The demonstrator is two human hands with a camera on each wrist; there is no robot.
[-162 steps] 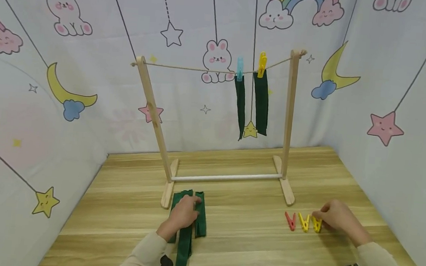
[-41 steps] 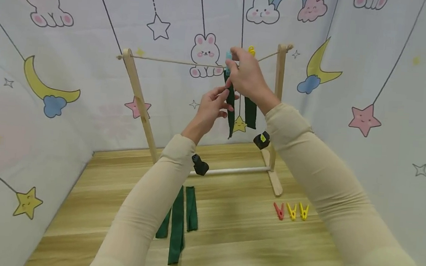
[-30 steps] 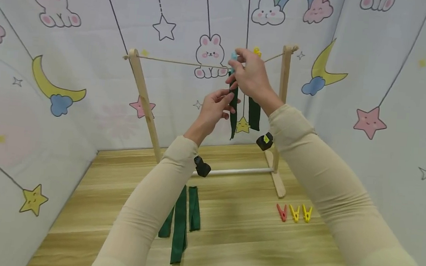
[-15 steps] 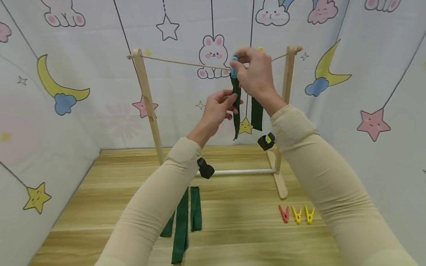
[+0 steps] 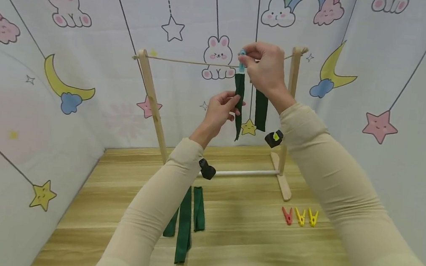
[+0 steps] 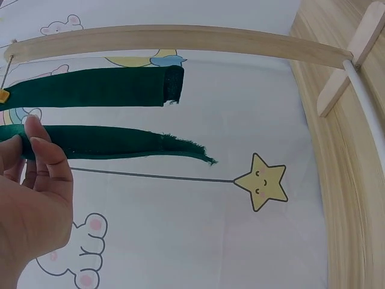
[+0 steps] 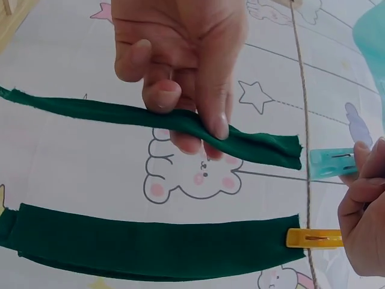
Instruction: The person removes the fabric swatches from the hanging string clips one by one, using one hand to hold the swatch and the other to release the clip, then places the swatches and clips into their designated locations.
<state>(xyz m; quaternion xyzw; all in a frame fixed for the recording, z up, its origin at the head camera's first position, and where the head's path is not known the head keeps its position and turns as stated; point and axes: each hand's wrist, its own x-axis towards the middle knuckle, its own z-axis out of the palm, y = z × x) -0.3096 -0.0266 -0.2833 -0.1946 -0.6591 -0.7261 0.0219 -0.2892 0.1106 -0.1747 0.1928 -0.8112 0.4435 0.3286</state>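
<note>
My left hand [image 5: 220, 110] pinches a dark green cloth strip [image 7: 72, 111] between thumb and fingers, partway down its length. With thumb and fingertips, my right hand [image 5: 267, 66] pinches a light blue clothespin [image 5: 242, 61] at the rope [image 5: 188, 62]. In the right wrist view, the strip's top end lies short of the clothespin's tips, with a small gap between. Beside it, a second green strip [image 7: 162, 244] hangs from the rope by a yellow clothespin [image 7: 316, 238], which my right hand hides in the head view.
The rope runs between two wooden posts [image 5: 290, 114] joined low down by a white rod [image 5: 245, 172]. Several green strips [image 5: 184, 232] lie on the wooden table, partly under my left forearm. A red clothespin [image 5: 287, 215] and two yellow clothespins [image 5: 300, 216] lie at right.
Both hands have risen from the table to the rope. The blue clothespin, earlier clipped over the strip, is now in my right hand and off the strip's end, which my left hand holds.
</note>
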